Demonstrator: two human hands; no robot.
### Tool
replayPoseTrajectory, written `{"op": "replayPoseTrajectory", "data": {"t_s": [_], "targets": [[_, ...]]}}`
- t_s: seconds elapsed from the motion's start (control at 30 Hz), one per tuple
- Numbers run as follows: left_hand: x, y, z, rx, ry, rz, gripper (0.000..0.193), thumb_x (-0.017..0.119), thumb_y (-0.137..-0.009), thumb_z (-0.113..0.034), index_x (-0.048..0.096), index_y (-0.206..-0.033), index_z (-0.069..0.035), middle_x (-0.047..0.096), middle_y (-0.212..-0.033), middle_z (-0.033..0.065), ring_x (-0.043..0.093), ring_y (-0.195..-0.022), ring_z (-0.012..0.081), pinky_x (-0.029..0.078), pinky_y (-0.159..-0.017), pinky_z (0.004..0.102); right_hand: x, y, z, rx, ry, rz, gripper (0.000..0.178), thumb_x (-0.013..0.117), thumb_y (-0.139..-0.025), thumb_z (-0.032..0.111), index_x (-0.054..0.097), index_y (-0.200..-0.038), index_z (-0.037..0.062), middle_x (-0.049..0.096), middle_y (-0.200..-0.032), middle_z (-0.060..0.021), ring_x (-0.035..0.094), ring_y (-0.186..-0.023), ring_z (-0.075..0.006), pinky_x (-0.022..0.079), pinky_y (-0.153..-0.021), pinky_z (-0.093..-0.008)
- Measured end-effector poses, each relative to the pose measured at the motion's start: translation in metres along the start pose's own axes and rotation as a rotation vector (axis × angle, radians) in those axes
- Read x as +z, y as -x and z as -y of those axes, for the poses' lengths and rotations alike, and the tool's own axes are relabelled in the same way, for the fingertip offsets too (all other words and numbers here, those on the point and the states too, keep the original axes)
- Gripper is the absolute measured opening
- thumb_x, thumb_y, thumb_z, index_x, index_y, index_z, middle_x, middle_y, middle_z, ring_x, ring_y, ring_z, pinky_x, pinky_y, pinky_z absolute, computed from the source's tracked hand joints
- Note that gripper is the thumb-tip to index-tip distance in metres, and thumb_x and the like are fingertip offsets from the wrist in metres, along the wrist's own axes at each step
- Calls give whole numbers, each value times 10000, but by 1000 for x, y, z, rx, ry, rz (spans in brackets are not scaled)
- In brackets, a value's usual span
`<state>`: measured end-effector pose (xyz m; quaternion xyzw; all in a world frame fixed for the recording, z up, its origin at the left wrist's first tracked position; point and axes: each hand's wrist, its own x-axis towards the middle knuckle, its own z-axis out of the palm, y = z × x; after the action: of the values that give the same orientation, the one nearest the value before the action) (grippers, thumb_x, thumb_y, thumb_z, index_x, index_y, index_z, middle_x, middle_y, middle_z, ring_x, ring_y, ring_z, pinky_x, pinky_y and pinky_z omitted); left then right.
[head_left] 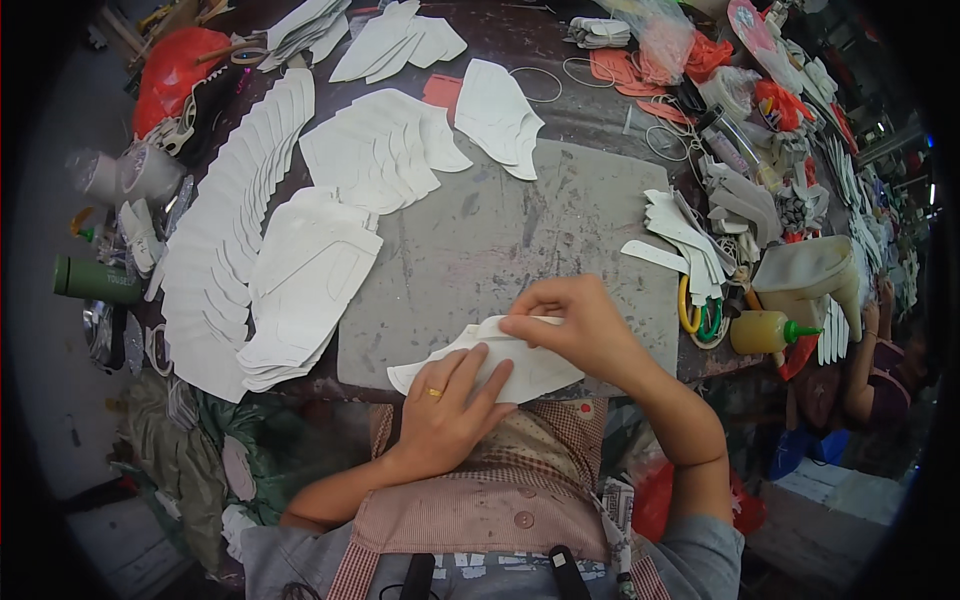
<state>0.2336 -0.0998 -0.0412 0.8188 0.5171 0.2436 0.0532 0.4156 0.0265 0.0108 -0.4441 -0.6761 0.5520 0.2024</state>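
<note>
A white shoe-upper piece [540, 374] lies at the near edge of a grey work board [520, 240]. My left hand [445, 410] rests on its left part, fingers stretched out and spread, a gold-coloured ring on one of them. Along the far edge of the piece, my right hand [580, 322] has thumb and fingers pinched together on its raised or folded edge. What exactly sits between those fingertips is partly hidden. A fanned stack of similar white pieces [310, 275] lies left of the board, and more overlapping pieces [375, 145] spread over its far left corner.
A long fanned row of white pieces [225, 220] curves along the left. Green-handled scissors [710, 318], white strips [685, 235], a yellow bottle with green nozzle [760, 332] and a plastic jug [808, 275] stand at the right. A green cup [95, 279] lies far left. Another person's arm [868, 350] shows far right.
</note>
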Motion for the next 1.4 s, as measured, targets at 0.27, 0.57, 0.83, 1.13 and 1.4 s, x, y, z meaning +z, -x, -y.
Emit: {"op": "replayPoseTrajectory", "data": {"t_s": [0.27, 0.57, 0.83, 1.13, 1.4], "targets": [[14, 12, 2, -39, 54, -73, 540, 736, -809, -354, 663, -1275, -93, 568, -1302, 178, 547, -1097, 300, 473, -929, 408, 21, -8, -16, 262, -78, 36, 177, 694, -895, 134, 697, -840, -34, 670, -636, -58, 580, -553, -65, 443, -513, -234], [17, 9, 6, -46, 128, -60, 499, 724, -802, -308, 662, -1235, -69, 489, -1439, 235, 486, -1149, 294, 479, -938, 388, 21, -14, -10, 318, -32, 62, 178, 690, -902, 143, 697, -849, -27, 663, -624, -25, 552, -554, -30, 412, -497, -220], [19, 13, 6, -58, 138, -62, 477, 711, -810, -304, 659, -1226, -77, 493, -1436, 265, 482, -1164, 288, 473, -954, 376, 20, -17, -9, 374, -65, 85, 159, 704, -895, 139, 703, -845, -13, 646, -607, -3, 479, -510, -9, 354, -455, -201], [20, 11, 3, -65, 88, -28, 517, 719, -823, -378, 632, -1250, -100, 447, -1468, 280, 490, -1124, 325, 466, -922, 428, -11, -5, -6, 330, -146, 196, 169, 742, -876, 95, 716, -949, -55, 697, -685, -56, 591, -541, -48, 427, -475, -201], [4, 1, -5, -79, 20, 124, 789, 697, -742, -606, 590, -1295, -54, 427, -1472, 300, 482, -1111, 367, 411, -962, 456, -40, 22, -37, 387, -65, -17, 223, 773, -864, 154, 671, -759, -14, 664, -586, -55, 589, -511, -51, 407, -460, -209]]}}
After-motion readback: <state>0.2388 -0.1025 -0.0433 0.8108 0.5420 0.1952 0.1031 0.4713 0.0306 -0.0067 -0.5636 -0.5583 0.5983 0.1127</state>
